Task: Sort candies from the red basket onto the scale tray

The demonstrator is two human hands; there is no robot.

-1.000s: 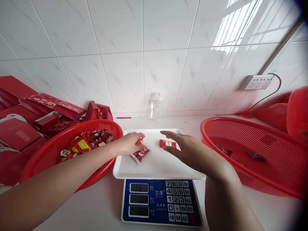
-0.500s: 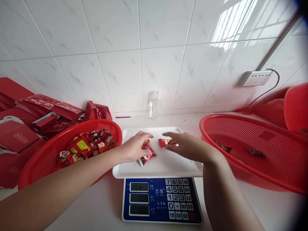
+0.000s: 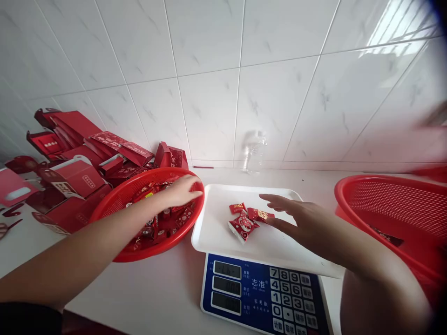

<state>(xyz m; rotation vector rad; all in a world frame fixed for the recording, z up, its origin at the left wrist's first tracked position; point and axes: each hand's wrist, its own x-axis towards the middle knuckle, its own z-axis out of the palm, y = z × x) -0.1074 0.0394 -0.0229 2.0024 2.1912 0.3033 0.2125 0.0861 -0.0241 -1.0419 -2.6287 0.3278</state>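
Note:
My left hand [image 3: 182,190] is over the left red basket [image 3: 120,255], fingers and thumb apart, nothing visible in it. Small red snack packets [image 3: 150,231] fill much of that basket. On the white tray [image 3: 213,239] lie a larger red packet [image 3: 243,226], a small red packet [image 3: 237,208] and another small packet [image 3: 257,214]. My right hand [image 3: 296,216] hovers at the tray's right side, open, its fingertips close to that last packet; whether they touch it I cannot tell. A blue scale [image 3: 260,298] with keys and displays carries the tray.
To the right stands another red basket [image 3: 352,197] with a dark packet [image 3: 386,236] inside. Red gift boxes [image 3: 78,179] are piled at the left. Against the tiled wall [image 3: 209,116] stands a clear plastic bottle [image 3: 256,153]; a thin red strip [image 3: 203,167] lies nearby.
My left hand has left the larger packet on the tray and moved left over the basket. My right hand stays open above the tray. The view has turned left.

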